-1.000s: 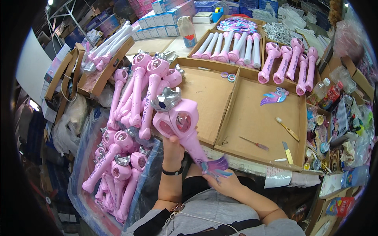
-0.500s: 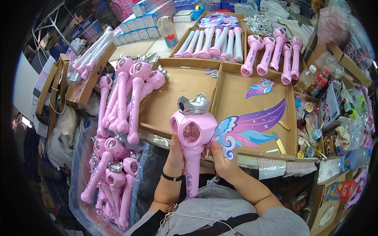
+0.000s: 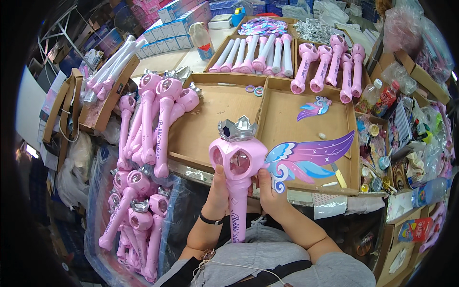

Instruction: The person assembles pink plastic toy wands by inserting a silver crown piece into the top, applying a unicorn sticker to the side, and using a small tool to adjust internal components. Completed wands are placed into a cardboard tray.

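Observation:
A pink toy wand [image 3: 238,203] stands upright in front of my chest, with a silver crown [image 3: 237,129] on its round, windowed head. My left hand [image 3: 217,195] is closed around the wand just below the head, thumb at the front. At the head's right side, my right hand [image 3: 271,193] pinches the base of a purple, pink and blue wing [image 3: 311,153]. The wing spreads out to the right and meets the head; whether it is fixed there I cannot tell. The wand hides some of my fingers.
A divided cardboard tray [image 3: 215,107] lies ahead, holding a smaller wing [image 3: 314,108] and tape rolls [image 3: 258,91]. Crowned wands [image 3: 165,115] lean at its left, above a lined bin of more wands [image 3: 138,220]. Pink-and-white handles [image 3: 263,55] and crownless wands [image 3: 337,62] lie behind.
The wand has turned slightly and shifted a little right, so two head windows now face me. The wing has swung lower at its tip and moved right with it. Both hands keep their hold.

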Motion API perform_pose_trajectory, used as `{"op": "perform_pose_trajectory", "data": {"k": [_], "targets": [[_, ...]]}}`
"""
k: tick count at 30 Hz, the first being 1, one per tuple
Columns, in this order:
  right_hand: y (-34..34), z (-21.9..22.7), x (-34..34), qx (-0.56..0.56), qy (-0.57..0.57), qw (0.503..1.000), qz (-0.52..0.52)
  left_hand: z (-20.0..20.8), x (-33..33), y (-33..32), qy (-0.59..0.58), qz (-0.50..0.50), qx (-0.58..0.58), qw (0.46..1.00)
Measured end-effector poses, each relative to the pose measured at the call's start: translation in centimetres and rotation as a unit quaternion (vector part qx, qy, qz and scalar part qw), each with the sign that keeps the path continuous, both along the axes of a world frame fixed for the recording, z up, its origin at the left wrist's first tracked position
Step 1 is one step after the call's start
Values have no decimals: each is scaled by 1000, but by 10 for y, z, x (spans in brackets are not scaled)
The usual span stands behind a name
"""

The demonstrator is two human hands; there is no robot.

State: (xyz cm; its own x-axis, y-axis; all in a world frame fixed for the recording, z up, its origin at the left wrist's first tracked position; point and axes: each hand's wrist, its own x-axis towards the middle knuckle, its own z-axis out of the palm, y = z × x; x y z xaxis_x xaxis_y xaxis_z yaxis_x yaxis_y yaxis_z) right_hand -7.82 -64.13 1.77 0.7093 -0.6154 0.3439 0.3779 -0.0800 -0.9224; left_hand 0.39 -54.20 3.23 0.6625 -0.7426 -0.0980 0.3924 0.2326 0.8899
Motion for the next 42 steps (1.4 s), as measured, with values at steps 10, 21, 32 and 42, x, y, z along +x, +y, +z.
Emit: {"op": "perform_pose_trajectory", "data": {"k": [10, 21, 32, 42], "targets": [[-26, 19, -23, 12, 95, 987, 129, -11, 3, -4, 38, 23, -19, 999], [-3, 1, -8, -65, 48, 997, -17, -5, -5, -2, 15, -17, 0, 1000], [-46, -3, -24, 258, 114, 944, 172, -7, 17, 1, -8, 38, -54, 998], [13, -61, -35, 183, 180, 833, 490, -4, 40, -24, 178, -61, -329, 925]]}}
